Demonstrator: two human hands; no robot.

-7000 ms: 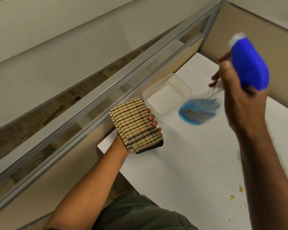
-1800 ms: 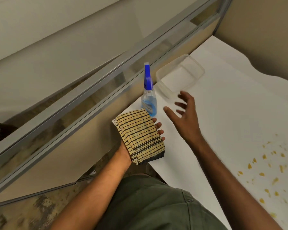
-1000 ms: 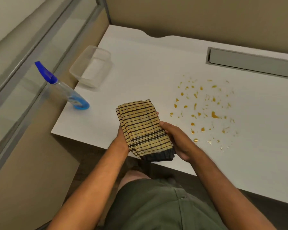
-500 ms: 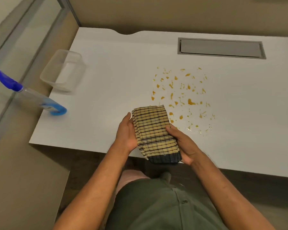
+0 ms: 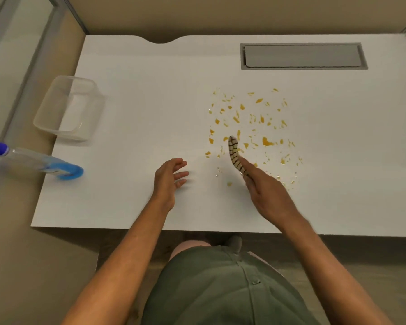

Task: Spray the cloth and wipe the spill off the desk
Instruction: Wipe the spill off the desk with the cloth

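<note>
An orange spill (image 5: 252, 130) lies as several scattered drops on the white desk (image 5: 138, 109). My right hand (image 5: 265, 193) holds the yellow and black striped cloth (image 5: 234, 156), seen edge-on, its far end over the near side of the spill. My left hand (image 5: 170, 178) hovers over the desk to the left of the spill, fingers apart, holding nothing. The spray bottle (image 5: 40, 164) with blue liquid and a blue head stands at the desk's left edge.
A clear plastic container (image 5: 68, 109) sits at the left of the desk, behind the bottle. A grey cable flap (image 5: 302, 56) is set in the desk at the back right. Beige partition walls close the back and sides.
My left hand has let go of the cloth and moved left. My right hand has carried the cloth forward to the near side of the spill, turning it on edge.
</note>
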